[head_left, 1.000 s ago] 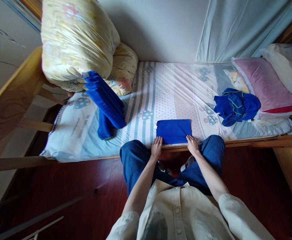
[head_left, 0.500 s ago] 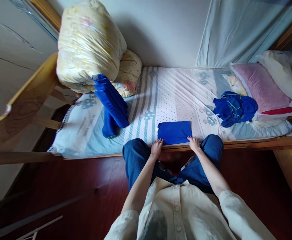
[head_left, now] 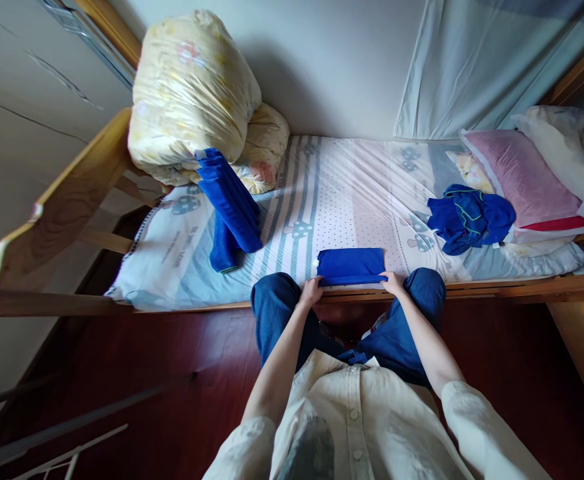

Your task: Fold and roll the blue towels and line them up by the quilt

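A folded blue cloth (head_left: 351, 265) lies on the patterned bed sheet (head_left: 352, 193) at the near edge of the bed. My left hand (head_left: 311, 292) grips its near left corner and my right hand (head_left: 392, 283) grips its near right corner. The near edge of the cloth is lifted and curled over. A stack of folded blue cloths (head_left: 229, 200) leans on the bed to the left. A crumpled pile of blue garments (head_left: 469, 217) sits to the right.
A bagged yellow quilt (head_left: 195, 93) stands at the bed's left end by a wooden headboard (head_left: 67, 200). A pink pillow (head_left: 522, 177) and a white bundle (head_left: 567, 150) lie at the right end. A pale curtain (head_left: 472, 60) hangs behind. Dark red floor is below.
Both hands have closed on the cloth's near corners and raised its near edge, so the cloth looks shorter front to back. The view has shifted a little to the left.
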The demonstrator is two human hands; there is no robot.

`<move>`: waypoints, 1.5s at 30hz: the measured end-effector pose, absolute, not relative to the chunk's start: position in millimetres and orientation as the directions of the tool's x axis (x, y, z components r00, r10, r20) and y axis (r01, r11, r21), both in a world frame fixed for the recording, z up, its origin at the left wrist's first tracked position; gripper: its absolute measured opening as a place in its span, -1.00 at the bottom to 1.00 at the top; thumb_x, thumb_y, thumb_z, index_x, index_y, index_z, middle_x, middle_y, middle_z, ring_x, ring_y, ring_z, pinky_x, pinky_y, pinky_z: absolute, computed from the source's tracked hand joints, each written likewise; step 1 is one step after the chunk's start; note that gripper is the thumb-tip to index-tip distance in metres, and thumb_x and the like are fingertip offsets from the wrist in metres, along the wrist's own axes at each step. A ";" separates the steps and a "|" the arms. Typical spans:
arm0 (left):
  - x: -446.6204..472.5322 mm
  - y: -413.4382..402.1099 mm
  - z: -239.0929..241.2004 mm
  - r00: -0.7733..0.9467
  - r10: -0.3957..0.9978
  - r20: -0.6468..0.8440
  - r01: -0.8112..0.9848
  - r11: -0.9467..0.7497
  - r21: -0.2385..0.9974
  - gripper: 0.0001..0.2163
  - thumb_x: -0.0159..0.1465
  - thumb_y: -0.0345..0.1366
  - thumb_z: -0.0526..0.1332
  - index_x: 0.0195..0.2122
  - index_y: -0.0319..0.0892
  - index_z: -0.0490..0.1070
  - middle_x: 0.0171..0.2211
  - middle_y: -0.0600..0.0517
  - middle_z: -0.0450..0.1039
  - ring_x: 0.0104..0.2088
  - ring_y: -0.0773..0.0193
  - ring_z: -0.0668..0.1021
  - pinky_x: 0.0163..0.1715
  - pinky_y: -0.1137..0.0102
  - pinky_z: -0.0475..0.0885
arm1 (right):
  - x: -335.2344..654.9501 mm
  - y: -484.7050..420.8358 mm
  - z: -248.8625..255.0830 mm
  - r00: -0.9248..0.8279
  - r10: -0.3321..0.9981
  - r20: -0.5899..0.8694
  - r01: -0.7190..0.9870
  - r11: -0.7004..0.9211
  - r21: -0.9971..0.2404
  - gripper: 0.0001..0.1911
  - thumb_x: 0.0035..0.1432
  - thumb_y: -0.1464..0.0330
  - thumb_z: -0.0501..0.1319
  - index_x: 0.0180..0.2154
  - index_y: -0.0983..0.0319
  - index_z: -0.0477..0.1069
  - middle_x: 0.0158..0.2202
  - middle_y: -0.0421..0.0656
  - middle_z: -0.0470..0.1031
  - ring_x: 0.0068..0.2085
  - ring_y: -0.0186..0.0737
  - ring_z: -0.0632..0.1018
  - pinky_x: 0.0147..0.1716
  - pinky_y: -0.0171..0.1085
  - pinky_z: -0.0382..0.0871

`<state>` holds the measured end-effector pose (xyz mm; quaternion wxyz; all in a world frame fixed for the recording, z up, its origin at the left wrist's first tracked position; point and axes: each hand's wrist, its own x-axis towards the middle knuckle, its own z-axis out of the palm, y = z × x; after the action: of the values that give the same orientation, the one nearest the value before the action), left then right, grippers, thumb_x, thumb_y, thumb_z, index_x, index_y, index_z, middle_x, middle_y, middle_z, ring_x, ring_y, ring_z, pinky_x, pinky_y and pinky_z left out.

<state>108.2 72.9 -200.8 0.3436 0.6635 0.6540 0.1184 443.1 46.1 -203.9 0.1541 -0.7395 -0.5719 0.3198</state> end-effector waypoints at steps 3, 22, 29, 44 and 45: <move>108.2 79.8 -202.9 0.019 0.952 -0.305 0.742 0.191 0.642 -0.59 0.15 -0.52 0.17 0.01 -0.20 0.55 -0.12 -0.13 0.65 0.00 0.01 0.64 0.12 0.21 0.48 | 445.4 49.8 -209.5 0.176 0.945 -0.274 0.700 -0.316 -0.641 -0.71 0.08 0.42 0.30 -0.13 0.20 0.63 -0.17 -0.11 0.69 -0.12 -0.11 0.66 -0.02 -0.16 0.53; 111.3 90.7 -212.0 -0.249 0.895 -0.370 0.557 0.445 0.701 -0.77 0.33 -0.29 0.17 -0.04 -0.21 0.49 -0.18 -0.12 0.64 -0.17 0.12 0.65 -0.10 0.32 0.51 | 442.1 57.6 -227.7 0.367 0.909 -0.197 0.624 -0.398 -0.672 -0.73 0.25 0.15 0.21 -0.25 0.21 0.50 -0.25 -0.03 0.65 -0.22 -0.06 0.61 -0.16 -0.20 0.47; 106.3 92.0 -214.6 -0.272 0.883 -0.381 0.587 0.467 0.662 -0.77 0.31 -0.32 0.17 -0.06 -0.23 0.52 -0.17 -0.17 0.64 -0.09 0.05 0.64 -0.03 0.28 0.48 | 443.5 54.5 -227.3 0.372 0.891 -0.261 0.658 -0.452 -0.602 -0.77 0.23 0.18 0.24 -0.28 0.20 0.52 -0.27 -0.04 0.65 -0.26 -0.08 0.59 -0.22 -0.23 0.42; 106.7 87.6 -220.6 -0.286 0.875 -0.391 0.601 0.481 0.638 -0.78 0.33 -0.31 0.16 -0.07 -0.23 0.52 -0.22 -0.14 0.65 -0.16 0.09 0.64 -0.11 0.32 0.48 | 444.3 56.7 -221.7 0.362 0.886 -0.290 0.590 -0.459 -0.664 -0.66 0.11 0.10 0.21 -0.54 0.20 0.32 -0.52 -0.15 0.49 -0.39 -0.18 0.48 -0.32 -0.30 0.31; 106.9 87.2 -221.3 -0.286 0.875 -0.390 0.601 0.481 0.638 -0.78 0.33 -0.31 0.16 -0.07 -0.22 0.52 -0.23 -0.13 0.65 -0.17 0.09 0.64 -0.12 0.32 0.48 | 444.1 56.7 -222.0 0.364 0.885 -0.291 0.592 -0.461 -0.661 -0.66 0.11 0.10 0.21 -0.54 0.20 0.32 -0.53 -0.15 0.49 -0.39 -0.18 0.47 -0.32 -0.30 0.30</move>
<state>106.9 87.2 -221.3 0.3644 0.4732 0.7796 0.1882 444.1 56.7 -222.0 0.2301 -0.7930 -0.4656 0.3184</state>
